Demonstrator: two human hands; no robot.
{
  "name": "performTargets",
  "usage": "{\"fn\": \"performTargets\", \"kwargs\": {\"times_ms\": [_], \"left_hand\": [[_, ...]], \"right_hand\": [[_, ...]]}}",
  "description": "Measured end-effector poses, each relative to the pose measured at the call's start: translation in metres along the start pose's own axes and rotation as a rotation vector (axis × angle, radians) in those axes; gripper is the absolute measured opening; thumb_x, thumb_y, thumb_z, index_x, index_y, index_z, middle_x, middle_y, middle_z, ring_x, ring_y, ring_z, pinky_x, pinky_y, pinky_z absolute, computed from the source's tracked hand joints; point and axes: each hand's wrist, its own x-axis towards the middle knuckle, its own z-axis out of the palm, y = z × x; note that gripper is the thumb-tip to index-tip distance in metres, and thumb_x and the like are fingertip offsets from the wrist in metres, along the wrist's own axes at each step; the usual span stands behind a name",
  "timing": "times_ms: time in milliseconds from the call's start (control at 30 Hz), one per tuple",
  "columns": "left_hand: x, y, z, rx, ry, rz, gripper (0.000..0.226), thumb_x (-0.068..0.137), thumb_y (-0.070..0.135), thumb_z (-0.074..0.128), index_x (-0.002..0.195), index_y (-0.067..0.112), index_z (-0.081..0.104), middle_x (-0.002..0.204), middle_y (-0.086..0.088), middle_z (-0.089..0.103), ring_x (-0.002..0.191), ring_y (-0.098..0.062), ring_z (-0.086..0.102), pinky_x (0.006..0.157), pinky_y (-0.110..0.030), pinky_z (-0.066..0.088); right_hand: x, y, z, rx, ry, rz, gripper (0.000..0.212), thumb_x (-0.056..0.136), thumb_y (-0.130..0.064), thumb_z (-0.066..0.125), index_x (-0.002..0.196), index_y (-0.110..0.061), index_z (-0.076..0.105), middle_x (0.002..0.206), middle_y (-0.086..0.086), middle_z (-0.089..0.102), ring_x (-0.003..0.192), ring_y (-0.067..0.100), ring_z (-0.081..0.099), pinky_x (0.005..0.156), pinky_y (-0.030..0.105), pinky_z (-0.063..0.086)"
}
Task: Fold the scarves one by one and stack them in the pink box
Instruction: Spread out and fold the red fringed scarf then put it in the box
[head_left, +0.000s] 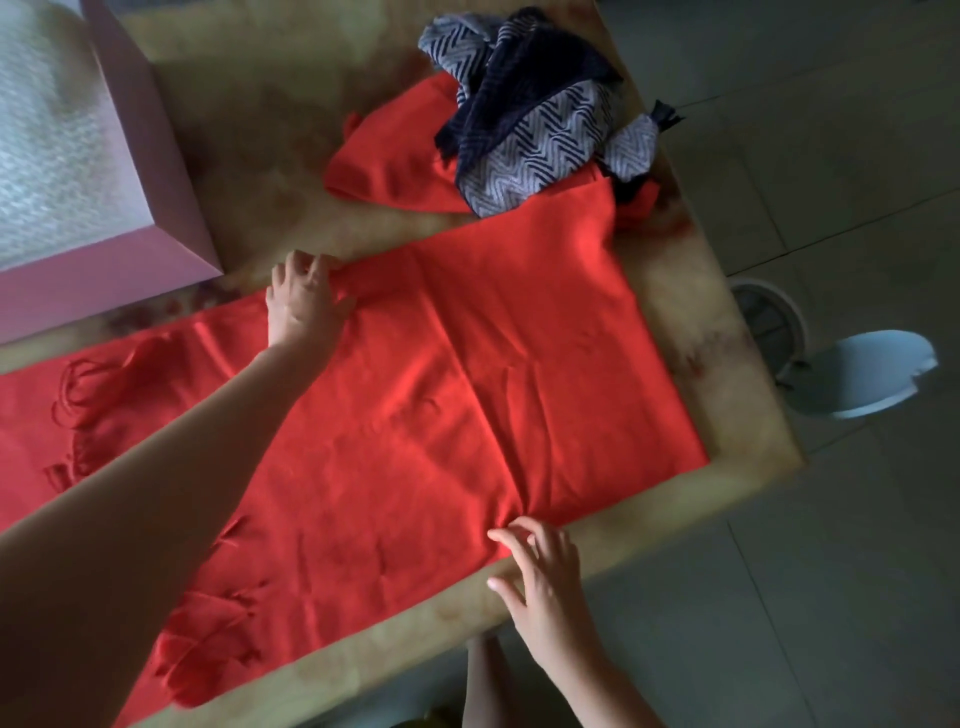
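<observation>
I read the red scarf (467, 364) as smooth cloth with a slight sheen. Zigzag scarf (530, 140), upper right: matt weave. Table (291, 130): polished, marbled. Pink box (156, 171): matt card.

Indoor domestic room, most likely a home. Table (270, 130) with a mottled cream-and-rust stone-look top stands on a floor (831, 156) of large grey tiles. Pale seat (862, 374), stool or chair, sits off the table's edge, with a round white grilled object (774, 317) just beside it. Household soft goods on the tabletop: red scarf (467, 389) spread out, zigzag scarf (524, 119) heaped, pink box (150, 156) lined with bubble wrap (52, 156). Light is dim.
</observation>
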Motion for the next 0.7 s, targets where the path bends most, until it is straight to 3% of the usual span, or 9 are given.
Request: {"fn": "performTargets", "kwargs": {"times_ms": [67, 200, 367, 500, 700], "left_hand": [[0.004, -0.013, -0.005, -0.009, -0.009, 0.002, 0.036, 0.084, 0.020, 0.066, 0.118, 0.013, 0.059, 0.121, -0.015, 0.053, 0.117, -0.036, 0.041, 0.100, -0.043, 0.031], [0.011, -0.031, -0.012, -0.054, -0.003, -0.015, 0.020, 0.083, 0.019, 0.067, 0.102, 0.017, 0.065, 0.108, -0.009, 0.062, 0.113, -0.032, 0.046, 0.097, -0.040, 0.032], [0.019, -0.039, -0.015, -0.067, -0.031, -0.014, 0.019, 0.082, 0.021, 0.069, 0.100, 0.016, 0.065, 0.104, -0.007, 0.064, 0.109, -0.031, 0.048, 0.097, -0.038, 0.032], [0.021, -0.040, -0.016, -0.050, -0.063, -0.023, 0.016, 0.084, 0.021, 0.065, 0.100, 0.016, 0.066, 0.102, -0.006, 0.067, 0.111, -0.031, 0.049, 0.098, -0.037, 0.030], [0.021, -0.044, -0.015, -0.100, -0.004, -0.024, 0.016, 0.086, 0.023, 0.063, 0.099, 0.015, 0.065, 0.105, -0.009, 0.066, 0.110, -0.031, 0.052, 0.099, -0.039, 0.032]], "right_hand": [[0.003, -0.002, 0.002, 0.004, -0.024, -0.019, 0.062, 0.058, -0.019, 0.087, 0.110, -0.030, 0.056, 0.114, -0.012, 0.045, 0.098, 0.010, 0.044, 0.090, 0.022, 0.033], [0.010, 0.010, -0.002, -0.002, -0.027, -0.138, 0.046, 0.060, -0.015, 0.084, 0.098, -0.028, 0.061, 0.110, -0.013, 0.045, 0.093, 0.007, 0.043, 0.087, 0.020, 0.035], [0.028, 0.015, -0.011, -0.076, -0.002, -0.269, 0.003, 0.081, -0.029, 0.061, 0.080, -0.026, 0.062, 0.095, -0.015, 0.046, 0.084, 0.009, 0.043, 0.078, 0.024, 0.038], [0.036, 0.009, -0.007, -0.073, -0.035, -0.333, 0.011, 0.077, -0.021, 0.070, 0.077, -0.023, 0.059, 0.090, -0.011, 0.048, 0.082, 0.010, 0.044, 0.075, 0.023, 0.036], [0.034, 0.013, -0.009, -0.069, -0.213, -0.373, 0.038, 0.066, -0.017, 0.081, 0.093, -0.024, 0.056, 0.105, -0.010, 0.045, 0.091, 0.007, 0.045, 0.082, 0.021, 0.038]]}}
